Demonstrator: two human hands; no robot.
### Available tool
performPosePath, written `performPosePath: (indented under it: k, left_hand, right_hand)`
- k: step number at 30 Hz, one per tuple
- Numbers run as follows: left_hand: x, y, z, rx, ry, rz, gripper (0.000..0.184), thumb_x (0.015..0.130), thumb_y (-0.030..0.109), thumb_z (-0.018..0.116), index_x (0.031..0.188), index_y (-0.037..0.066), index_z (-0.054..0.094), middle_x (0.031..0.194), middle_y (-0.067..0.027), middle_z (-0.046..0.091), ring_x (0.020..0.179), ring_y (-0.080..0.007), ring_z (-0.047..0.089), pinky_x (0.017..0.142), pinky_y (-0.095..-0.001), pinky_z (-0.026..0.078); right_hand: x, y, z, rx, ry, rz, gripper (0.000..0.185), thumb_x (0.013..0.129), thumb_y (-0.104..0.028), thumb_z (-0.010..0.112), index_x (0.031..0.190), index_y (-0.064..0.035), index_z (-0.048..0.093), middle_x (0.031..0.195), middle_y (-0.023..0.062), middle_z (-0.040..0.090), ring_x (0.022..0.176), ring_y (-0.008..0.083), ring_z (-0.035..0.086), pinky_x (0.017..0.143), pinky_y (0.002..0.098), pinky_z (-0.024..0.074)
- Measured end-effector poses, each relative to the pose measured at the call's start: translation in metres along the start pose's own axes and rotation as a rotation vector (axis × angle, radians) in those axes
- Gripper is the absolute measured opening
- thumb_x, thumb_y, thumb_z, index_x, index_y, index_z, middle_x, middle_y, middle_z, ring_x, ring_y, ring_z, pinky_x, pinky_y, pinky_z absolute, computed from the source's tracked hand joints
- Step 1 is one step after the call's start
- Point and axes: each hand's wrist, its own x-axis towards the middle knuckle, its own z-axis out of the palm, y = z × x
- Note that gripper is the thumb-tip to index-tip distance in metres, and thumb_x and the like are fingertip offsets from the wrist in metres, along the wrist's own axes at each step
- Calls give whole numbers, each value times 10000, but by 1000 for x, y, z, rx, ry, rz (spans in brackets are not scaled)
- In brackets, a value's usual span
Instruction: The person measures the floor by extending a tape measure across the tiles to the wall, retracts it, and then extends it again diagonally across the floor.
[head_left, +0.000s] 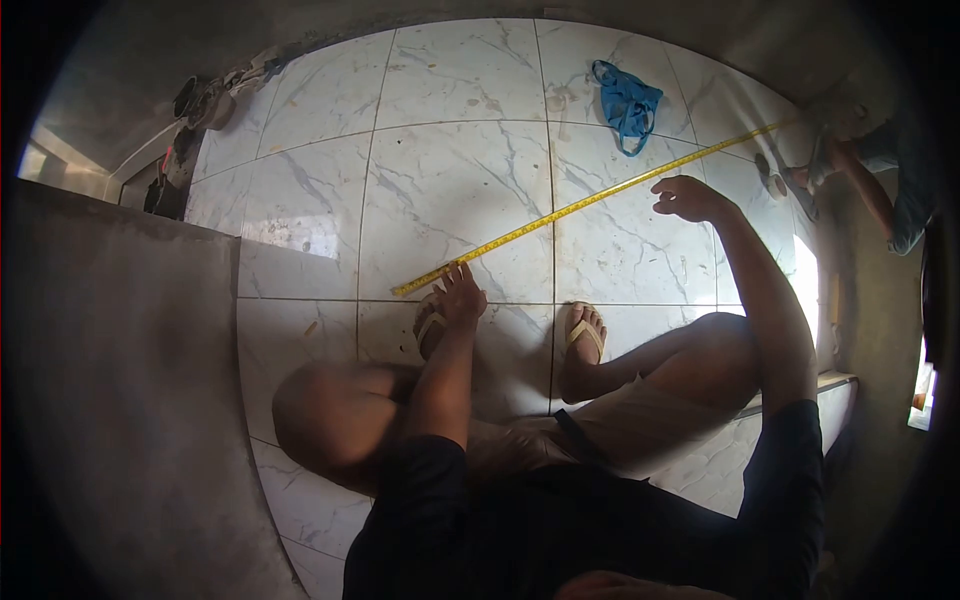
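Observation:
A yellow tape measure (555, 215) lies extended diagonally over the white marble-patterned tiles, from near my left foot up to the right. My left hand (460, 294) is beside its lower end, fingers spread, with the fingertips at the tape's edge. Over the tiles to the right, below the tape, my right hand (688, 198) is raised with its fingers apart and bent, holding nothing. A blue bag-like item (628, 102) with loops lies beyond the tape at the upper right.
Another person (870, 180) is at the far right, near the tape's far end. My sandalled feet (585, 335) stand on the tiles. A grey wall or slab (130, 370) borders the left side. Assorted items (212, 105) lie at the upper left.

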Motion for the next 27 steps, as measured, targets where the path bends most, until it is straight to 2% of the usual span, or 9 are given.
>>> performPosePath:
  k: [3, 12, 18, 21, 27]
  left_hand:
    - [-1, 1, -3, 10, -25, -11, 824, 840, 385, 660, 1480, 86, 237, 1547, -108, 238, 1420, -327, 230, 1119, -583, 222]
    - [3, 0, -12, 44, -69, -16, 863, 775, 381, 711, 1462, 74, 288, 1546, -98, 253, 1404, -304, 285, 1111, -598, 233]
    - [0, -4, -13, 57, -94, 22, 880, 763, 402, 723, 1461, 88, 290, 1535, -92, 271, 1400, -300, 295, 1116, -589, 232]
    - [1, -4, -12, -4, -145, 2, 846, 789, 401, 701, 1463, 101, 286, 1532, -92, 273, 1399, -297, 296, 1116, -586, 233]
    - [-5, -3, -3, 6, -26, 34, 761, 850, 366, 643, 1465, 101, 279, 1555, -118, 212, 1416, -331, 245, 1115, -587, 223]
  right_hand:
    - [4, 3, 3, 32, 12, 0, 484, 838, -298, 678, 1205, 4, 586, 1083, 188, 658, 998, 286, 632, 867, 357, 492]
    - [9, -2, 6, -4, -21, 48, 495, 838, -275, 701, 1221, 16, 582, 1085, 182, 668, 998, 269, 645, 889, 342, 490]
    - [7, -1, 6, 42, -7, 41, 477, 842, -267, 704, 1227, -11, 590, 1096, 172, 666, 1009, 260, 642, 893, 338, 487]
    - [6, 2, 6, 41, 11, 11, 480, 838, -265, 706, 1228, -10, 590, 1100, 171, 664, 1014, 258, 640, 892, 337, 487]
    - [4, 5, 5, 8, 7, 28, 488, 830, -267, 710, 1233, -20, 591, 1101, 168, 665, 1012, 262, 640, 891, 336, 487]
